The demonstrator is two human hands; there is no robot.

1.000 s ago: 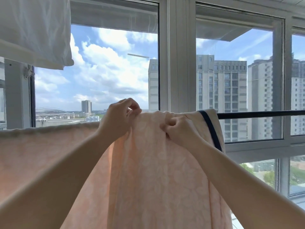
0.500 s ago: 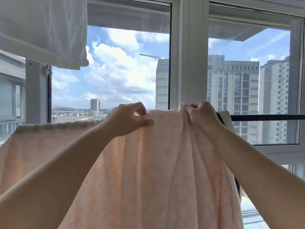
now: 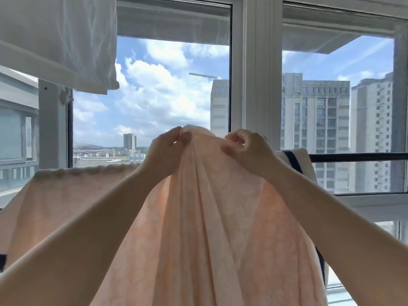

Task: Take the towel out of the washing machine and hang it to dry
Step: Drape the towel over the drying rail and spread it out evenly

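Note:
A large peach-pink towel with a dark blue border stripe hangs in front of me, draped over a dark horizontal drying rod. My left hand pinches a bunch of its top edge and lifts it above rod height. My right hand grips the gathered cloth just to the right, fingers curled into it. The towel's left part lies spread along the rod. The rod is hidden under the cloth to the left.
White fabric hangs overhead at the upper left. Close behind the rod stand a white window frame and glass panes, with tall buildings outside. The rod runs bare to the right.
Both hands have raised the bunched top edge of the towel higher above the rod and drawn closer together. The view has shifted left and slightly up.

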